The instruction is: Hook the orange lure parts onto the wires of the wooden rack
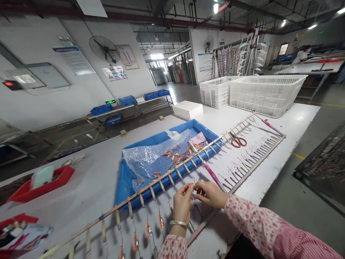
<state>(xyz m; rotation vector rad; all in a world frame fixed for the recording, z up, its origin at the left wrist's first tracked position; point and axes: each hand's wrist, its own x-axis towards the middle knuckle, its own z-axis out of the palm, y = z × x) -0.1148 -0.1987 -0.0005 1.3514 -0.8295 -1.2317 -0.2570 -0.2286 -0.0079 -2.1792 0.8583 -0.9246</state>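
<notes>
My left hand (183,203), with a bracelet at its wrist, and my right hand (211,194) meet over the table's near side. Fingers are pinched on both; a thin wire-like bit shows above them, but what they grip is hidden. Just past them runs a long wooden bar (159,179) with peg-like clips, part of a rack. Orange fishing lures (161,219) hang from wires at its near-left clips. Beyond it a blue tray (120,187) holds bubble wrap (147,153) and a loose pile of orange lures (180,158).
Scissors (238,141) lie inside the rack, near a second bar (258,162) lined with wire hooks. A pink-wrapped crosspiece (212,175) joins the bars. White baskets (266,95) and a white box (188,109) stand at the back. Red trays (58,185) sit left.
</notes>
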